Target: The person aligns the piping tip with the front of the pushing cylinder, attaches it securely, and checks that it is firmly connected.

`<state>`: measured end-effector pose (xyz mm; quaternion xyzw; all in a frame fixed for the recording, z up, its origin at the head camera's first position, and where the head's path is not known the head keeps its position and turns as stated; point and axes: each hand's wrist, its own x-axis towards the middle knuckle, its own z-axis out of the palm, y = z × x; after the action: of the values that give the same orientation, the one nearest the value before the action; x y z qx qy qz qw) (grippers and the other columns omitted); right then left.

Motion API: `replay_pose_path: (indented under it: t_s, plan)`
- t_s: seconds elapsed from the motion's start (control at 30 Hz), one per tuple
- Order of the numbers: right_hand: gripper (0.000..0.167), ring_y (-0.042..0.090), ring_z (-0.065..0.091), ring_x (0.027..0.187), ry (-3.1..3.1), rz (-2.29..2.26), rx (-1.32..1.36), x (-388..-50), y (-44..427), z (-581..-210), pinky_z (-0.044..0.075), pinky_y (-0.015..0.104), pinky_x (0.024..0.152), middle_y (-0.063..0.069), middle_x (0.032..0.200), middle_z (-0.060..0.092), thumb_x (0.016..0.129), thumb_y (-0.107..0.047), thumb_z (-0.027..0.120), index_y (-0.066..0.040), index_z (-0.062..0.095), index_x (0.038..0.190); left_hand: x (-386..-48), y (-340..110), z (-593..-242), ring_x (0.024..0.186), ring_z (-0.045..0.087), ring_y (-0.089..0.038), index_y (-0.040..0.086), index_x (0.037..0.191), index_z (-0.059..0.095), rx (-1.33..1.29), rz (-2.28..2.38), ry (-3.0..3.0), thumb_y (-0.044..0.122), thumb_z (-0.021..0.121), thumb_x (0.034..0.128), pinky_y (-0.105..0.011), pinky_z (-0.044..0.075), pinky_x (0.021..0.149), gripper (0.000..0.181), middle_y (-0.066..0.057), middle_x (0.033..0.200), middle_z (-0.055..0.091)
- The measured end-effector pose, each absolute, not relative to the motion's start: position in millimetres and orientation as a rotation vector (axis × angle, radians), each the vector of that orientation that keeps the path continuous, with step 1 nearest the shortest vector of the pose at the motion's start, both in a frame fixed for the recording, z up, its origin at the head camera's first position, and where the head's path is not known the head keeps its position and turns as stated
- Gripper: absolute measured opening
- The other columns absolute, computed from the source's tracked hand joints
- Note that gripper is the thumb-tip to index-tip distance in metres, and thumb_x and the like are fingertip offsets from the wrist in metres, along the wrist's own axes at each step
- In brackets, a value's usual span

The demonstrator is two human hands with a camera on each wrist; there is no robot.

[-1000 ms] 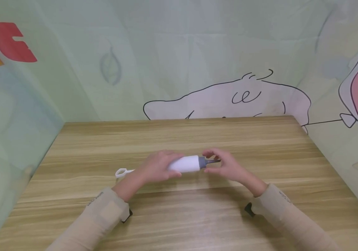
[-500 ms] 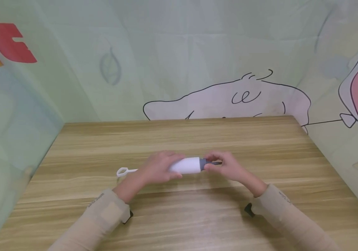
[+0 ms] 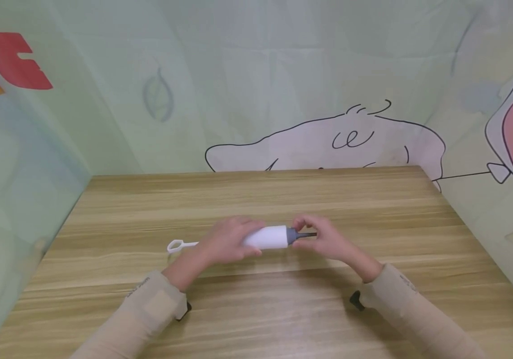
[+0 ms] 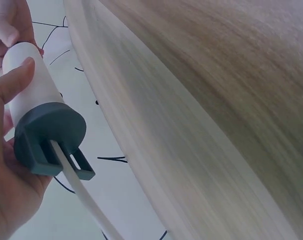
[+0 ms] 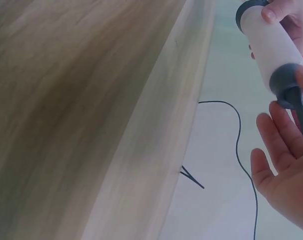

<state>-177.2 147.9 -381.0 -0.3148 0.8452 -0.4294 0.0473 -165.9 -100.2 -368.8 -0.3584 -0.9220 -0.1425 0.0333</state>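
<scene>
Held level above the table is an icing syringe (image 3: pixel 265 237), a white barrel with dark grey ends. My left hand (image 3: pixel 229 239) grips the barrel, thumb along the side nearer me. In the left wrist view, the grey end cap (image 4: pixel 49 130) has two side lugs, and the white plunger rod (image 4: pixel 84 195) runs out of it. The rod ends in a ring handle (image 3: pixel 176 246) at the left. My right hand (image 3: pixel 324 238) has thumb and fingers curled about the grey nozzle collar (image 3: pixel 291 236). The thin dark nozzle (image 5: pixel 302 117) points toward the right palm.
The wood-grain table (image 3: pixel 256 309) lies beneath both hands. A printed cloth backdrop (image 3: pixel 256 75) rises behind the table and along its left and right sides.
My right thumb and fingers have closed in on the nozzle collar, then loosened slightly around it. The left hand keeps its grip, and the syringe has barely moved.
</scene>
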Motion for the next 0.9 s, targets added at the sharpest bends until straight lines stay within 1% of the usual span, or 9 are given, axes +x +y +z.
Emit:
replay_pose_path:
  t_s: [0.13, 0.23, 0.37, 0.43, 0.57, 0.63, 0.73, 0.8, 0.9]
  plan:
    - [0.025, 0.018, 0.058, 0.090, 2.543, -1.301, -0.880, -176.9, 149.5, -380.0, 0.048, 0.042, 0.081, 0.005, 0.095, 0.064, 0.078, -0.020, 0.066, -0.008, 0.061, 0.099, -165.8, -100.1, -370.0, 0.095, 0.059, -0.019, 0.015, 0.118, 0.054, -1.105, -0.437, -2.831, 0.038, 0.070, 0.0699, -0.036, 0.048, 0.079, 0.056, -0.004, 0.108, 0.062]
    - [0.030, 0.021, 0.059, 0.091, 2.535, -1.277, -0.865, -178.0, 150.8, -380.8, 0.048, 0.043, 0.083, 0.009, 0.097, 0.065, 0.081, -0.023, 0.063, -0.005, 0.060, 0.105, -165.4, -100.2, -370.3, 0.095, 0.059, -0.020, 0.015, 0.118, 0.054, -1.110, -0.433, -2.821, 0.038, 0.070, 0.0700, -0.036, 0.048, 0.079, 0.055, -0.005, 0.108, 0.062]
    - [0.044, 0.025, 0.057, 0.097, 2.563, -1.238, -0.899, -179.1, 151.9, -381.5, 0.044, 0.047, 0.087, 0.011, 0.104, 0.063, 0.076, -0.020, 0.068, -0.004, 0.054, 0.114, -165.4, -100.3, -370.2, 0.095, 0.059, -0.020, 0.014, 0.118, 0.054, -1.103, -0.430, -2.821, 0.038, 0.069, 0.0705, -0.036, 0.048, 0.078, 0.055, -0.005, 0.107, 0.062]
    - [0.049, 0.026, 0.055, 0.100, 2.573, -1.235, -0.929, -178.9, 151.8, -381.7, 0.042, 0.048, 0.087, 0.010, 0.105, 0.062, 0.072, -0.015, 0.072, -0.003, 0.051, 0.115, -165.6, -100.3, -370.4, 0.094, 0.059, -0.020, 0.014, 0.118, 0.055, -1.095, -0.431, -2.826, 0.038, 0.069, 0.0704, -0.036, 0.048, 0.078, 0.055, -0.005, 0.107, 0.062]
    - [0.038, 0.023, 0.054, 0.095, 2.579, -1.257, -1.012, -178.3, 150.5, -381.7, 0.042, 0.048, 0.084, 0.007, 0.100, 0.060, 0.070, -0.005, 0.072, -0.005, 0.053, 0.104, -166.0, -99.9, -370.7, 0.095, 0.059, -0.019, 0.015, 0.118, 0.055, -1.087, -0.435, -2.837, 0.038, 0.070, 0.0703, -0.036, 0.048, 0.078, 0.055, -0.004, 0.108, 0.062]
    - [0.033, 0.021, 0.054, 0.092, 2.573, -1.284, -1.026, -178.0, 149.9, -381.2, 0.042, 0.048, 0.083, 0.005, 0.097, 0.060, 0.070, -0.003, 0.071, -0.007, 0.055, 0.098, -166.1, -99.8, -371.0, 0.094, 0.059, -0.019, 0.016, 0.118, 0.055, -1.087, -0.437, -2.837, 0.038, 0.070, 0.0703, -0.036, 0.048, 0.077, 0.055, -0.004, 0.107, 0.062]
    - [0.027, 0.019, 0.055, 0.091, 2.563, -1.308, -0.984, -177.5, 150.5, -379.7, 0.042, 0.047, 0.083, 0.003, 0.095, 0.062, 0.072, -0.008, 0.071, -0.009, 0.058, 0.096, -165.9, -99.2, -370.4, 0.095, 0.059, -0.018, 0.017, 0.118, 0.054, -1.085, -0.441, -2.838, 0.039, 0.070, 0.0704, -0.035, 0.048, 0.077, 0.055, -0.003, 0.108, 0.062]
    - [0.025, 0.019, 0.055, 0.091, 2.556, -1.313, -0.928, -177.0, 151.3, -378.7, 0.043, 0.046, 0.083, 0.003, 0.095, 0.063, 0.074, -0.013, 0.070, -0.010, 0.060, 0.097, -165.8, -99.0, -370.1, 0.095, 0.059, -0.019, 0.017, 0.118, 0.054, -1.079, -0.446, -2.841, 0.039, 0.070, 0.0704, -0.036, 0.048, 0.077, 0.055, -0.003, 0.108, 0.062]
    - [0.026, 0.020, 0.057, 0.091, 2.543, -1.300, -0.862, -176.8, 152.4, -378.3, 0.046, 0.043, 0.083, 0.006, 0.096, 0.064, 0.079, -0.020, 0.066, -0.008, 0.061, 0.101, -165.3, -98.6, -368.9, 0.096, 0.058, -0.020, 0.016, 0.119, 0.054, -1.073, -0.455, -2.850, 0.039, 0.069, 0.0707, -0.037, 0.048, 0.078, 0.056, -0.004, 0.109, 0.061]
